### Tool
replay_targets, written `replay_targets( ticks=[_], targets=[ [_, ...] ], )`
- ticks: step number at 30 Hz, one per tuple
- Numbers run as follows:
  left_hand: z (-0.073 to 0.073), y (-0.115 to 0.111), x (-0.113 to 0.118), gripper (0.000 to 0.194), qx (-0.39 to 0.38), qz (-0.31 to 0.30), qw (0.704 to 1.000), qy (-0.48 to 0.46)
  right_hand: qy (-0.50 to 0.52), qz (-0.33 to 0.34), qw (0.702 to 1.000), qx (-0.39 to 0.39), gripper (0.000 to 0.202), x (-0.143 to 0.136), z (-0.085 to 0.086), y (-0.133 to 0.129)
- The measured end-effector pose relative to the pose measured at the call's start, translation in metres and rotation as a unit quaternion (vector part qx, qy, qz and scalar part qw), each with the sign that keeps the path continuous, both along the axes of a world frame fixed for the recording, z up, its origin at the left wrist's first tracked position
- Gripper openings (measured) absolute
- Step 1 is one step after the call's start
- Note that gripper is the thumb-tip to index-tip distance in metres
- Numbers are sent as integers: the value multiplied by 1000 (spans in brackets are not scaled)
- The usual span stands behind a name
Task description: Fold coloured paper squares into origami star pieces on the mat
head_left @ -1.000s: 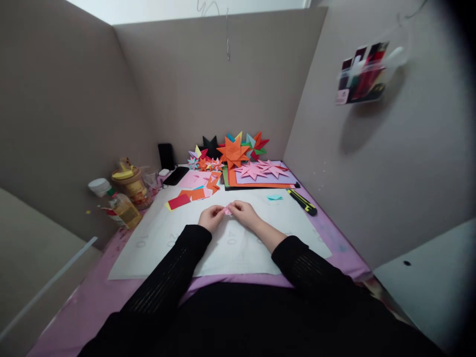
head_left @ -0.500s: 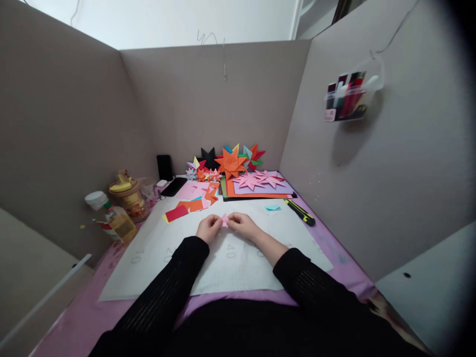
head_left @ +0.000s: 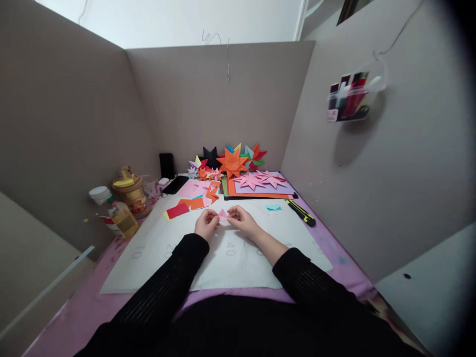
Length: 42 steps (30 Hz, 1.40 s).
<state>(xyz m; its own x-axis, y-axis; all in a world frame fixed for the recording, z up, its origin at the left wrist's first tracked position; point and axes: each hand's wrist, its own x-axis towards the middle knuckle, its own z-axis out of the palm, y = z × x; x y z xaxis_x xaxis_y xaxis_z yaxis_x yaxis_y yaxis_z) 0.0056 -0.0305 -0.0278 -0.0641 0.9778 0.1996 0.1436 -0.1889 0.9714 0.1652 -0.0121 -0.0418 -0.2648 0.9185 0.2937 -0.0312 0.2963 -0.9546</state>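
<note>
Folding of a small pink paper piece [head_left: 222, 215], seen from the head. The piece lies between the two hands, above the middle of a white sheet [head_left: 156, 243] printed with numerals. The left hand [head_left: 207, 224] is nearly closed, thumb and fingers pinching the paper's left edge; the right hand [head_left: 241, 219] is likewise drawn in, its fingertips gripping the right edge. The piece shows a peaked, roughly triangular outline, so some folding appears done; its individual creases are too small to read, and whether it touches the sheet below cannot be told. Completed shapes stand or lie at the back: a large orange star [head_left: 232, 162], a black star [head_left: 210, 156], a pair of pink stars [head_left: 256, 180] and a row of small stars [head_left: 203, 173]. To the left, a red paper [head_left: 177, 211] and a pink sheet [head_left: 191, 189] lie flat, apparently as yet unfolded. A turquoise piece [head_left: 273, 208], seemingly folded, rests apart to the right, near a yellow-and-black cutter [head_left: 300, 212]. By these signs, the pink piece is judged partly shaped, at a stage short of the star forms behind it.
</note>
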Motion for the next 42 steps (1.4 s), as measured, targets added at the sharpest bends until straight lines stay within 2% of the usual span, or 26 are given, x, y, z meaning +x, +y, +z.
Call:
replay_targets(
  ticks=[7,12,17,23,26,33,35,38,42],
  targets=[
    [-2,-4,1,14,63,-69,992,88,17,36,999,-19,19,-1,-9,5],
    [-6,0,-2,22,80,-88,987,104,26,30,998,-39,22,-2,-4,-1],
    [-7,2,-4,25,88,-68,985,135,18,23,999,-28,11,-2,4,-4],
    [-5,-1,-4,28,97,-66,975,190,-2,6,999,-33,7,0,6,-3],
    [-3,-2,-4,24,87,-41,976,197,-6,2,999,-36,8,-1,7,-5],
    [-1,-2,-4,22,42,-42,983,175,11,5,999,-44,13,-2,6,-5],
    [0,-2,-4,24,9,-35,990,140,36,7,997,-65,19,-3,6,-3],
    [1,0,-5,29,-31,-11,997,76,124,13,982,-141,25,-4,7,-2],
    [2,1,-6,31,-19,10,998,54,230,50,944,-231,27,-5,7,-3]
  ],
)
